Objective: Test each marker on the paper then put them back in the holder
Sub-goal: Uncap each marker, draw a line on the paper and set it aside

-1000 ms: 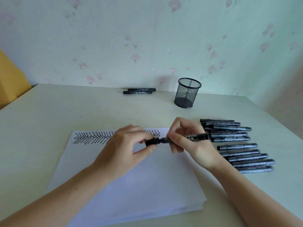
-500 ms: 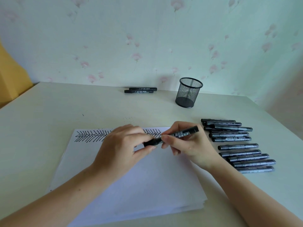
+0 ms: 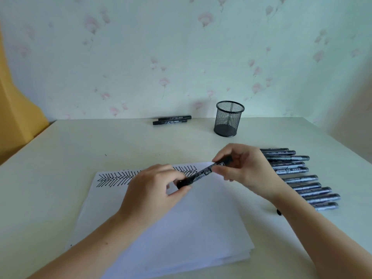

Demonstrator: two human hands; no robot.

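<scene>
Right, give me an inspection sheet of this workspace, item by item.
Surface: pale table, a few dark specks.
Job's things: marker held over paper stack bearing black chevron strokes; mesh holder upright, apparently empty; marker row at right; two markers by the wall.
Clutter: small black object beside the right forearm.
Grippers: left hand pinches the marker's lower end, right hand grips its barrel.
Cables: nothing seen.
Surroundings: floral wallpaper, yellow object at left.

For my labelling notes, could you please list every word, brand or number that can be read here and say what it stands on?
"700": far marker pair, with blurred characters after it.
Held marker: white label, too blurred to read.
Marker rows: print too small to read.
Paper: zigzag strokes only, no words.
</scene>
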